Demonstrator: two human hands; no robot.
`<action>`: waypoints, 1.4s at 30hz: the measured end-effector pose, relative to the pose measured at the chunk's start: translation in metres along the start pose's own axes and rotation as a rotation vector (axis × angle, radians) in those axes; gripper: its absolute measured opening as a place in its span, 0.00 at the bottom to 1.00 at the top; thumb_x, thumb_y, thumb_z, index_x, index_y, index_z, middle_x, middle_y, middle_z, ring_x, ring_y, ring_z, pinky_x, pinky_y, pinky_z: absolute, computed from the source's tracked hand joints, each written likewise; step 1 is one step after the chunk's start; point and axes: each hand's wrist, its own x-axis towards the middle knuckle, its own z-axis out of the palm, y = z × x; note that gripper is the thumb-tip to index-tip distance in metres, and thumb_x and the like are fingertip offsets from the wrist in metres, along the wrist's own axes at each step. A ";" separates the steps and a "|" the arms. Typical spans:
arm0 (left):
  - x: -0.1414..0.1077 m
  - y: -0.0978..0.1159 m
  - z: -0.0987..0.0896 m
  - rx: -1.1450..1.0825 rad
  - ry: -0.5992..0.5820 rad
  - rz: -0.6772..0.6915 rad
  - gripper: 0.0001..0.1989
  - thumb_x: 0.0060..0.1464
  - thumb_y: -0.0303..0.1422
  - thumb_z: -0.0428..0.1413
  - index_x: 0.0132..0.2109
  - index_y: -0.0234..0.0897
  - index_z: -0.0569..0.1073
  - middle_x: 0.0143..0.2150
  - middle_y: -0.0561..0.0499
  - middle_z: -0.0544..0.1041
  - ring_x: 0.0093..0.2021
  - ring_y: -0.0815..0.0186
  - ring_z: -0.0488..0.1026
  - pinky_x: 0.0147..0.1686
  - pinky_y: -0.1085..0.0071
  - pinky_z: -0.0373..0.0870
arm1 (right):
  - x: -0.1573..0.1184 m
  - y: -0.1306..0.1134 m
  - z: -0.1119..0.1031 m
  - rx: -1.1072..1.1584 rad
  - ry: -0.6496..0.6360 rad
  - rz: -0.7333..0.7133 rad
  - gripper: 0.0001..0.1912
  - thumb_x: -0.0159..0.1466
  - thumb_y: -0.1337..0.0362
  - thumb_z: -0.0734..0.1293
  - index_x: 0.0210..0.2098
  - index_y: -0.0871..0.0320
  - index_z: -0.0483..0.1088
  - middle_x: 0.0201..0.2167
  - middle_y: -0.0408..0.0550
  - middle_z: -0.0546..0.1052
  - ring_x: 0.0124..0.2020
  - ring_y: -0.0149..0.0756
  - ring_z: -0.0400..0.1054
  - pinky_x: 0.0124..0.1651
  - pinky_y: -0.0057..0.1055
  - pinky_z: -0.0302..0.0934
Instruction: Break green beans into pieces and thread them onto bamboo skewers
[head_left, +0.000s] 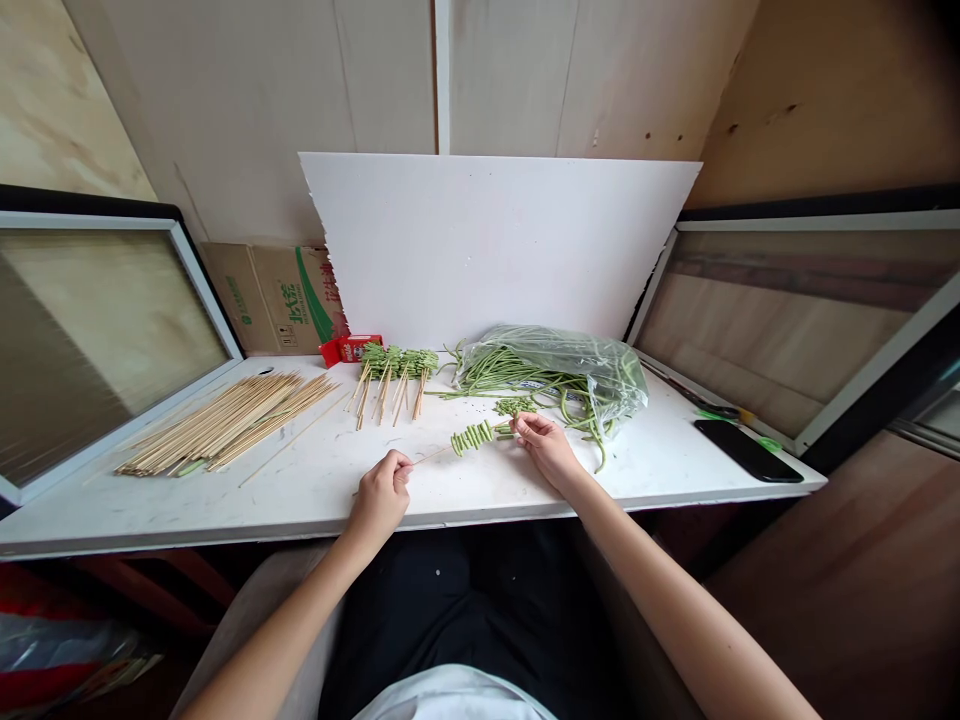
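Note:
My left hand (382,493) is closed round the near end of a bamboo skewer (431,456), which points right over the white table. Several short pieces of long bean (472,437) are threaded crosswise on that skewer. At its far end my right hand (541,440) pinches a long bean piece (504,428); the fingertips partly hide it. Just behind the right hand lies a small pile of cut bean pieces (514,405). Farther back, whole long beans (510,372) spill from a clear plastic bag (577,355).
Finished-looking bean skewers (397,362) lie in bunches at the back, beside a red box (351,348). Many bare skewers (225,420) are heaped at left. A black phone (746,450) lies at right. A white board (495,250) stands behind; framed panels flank the table (300,505).

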 end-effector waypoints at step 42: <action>0.000 -0.002 0.001 -0.007 -0.007 -0.015 0.06 0.64 0.28 0.51 0.39 0.41 0.71 0.33 0.51 0.79 0.34 0.61 0.77 0.35 0.69 0.68 | 0.003 0.009 -0.003 0.079 -0.068 0.047 0.23 0.54 0.43 0.80 0.37 0.54 0.82 0.38 0.49 0.82 0.39 0.41 0.71 0.38 0.33 0.61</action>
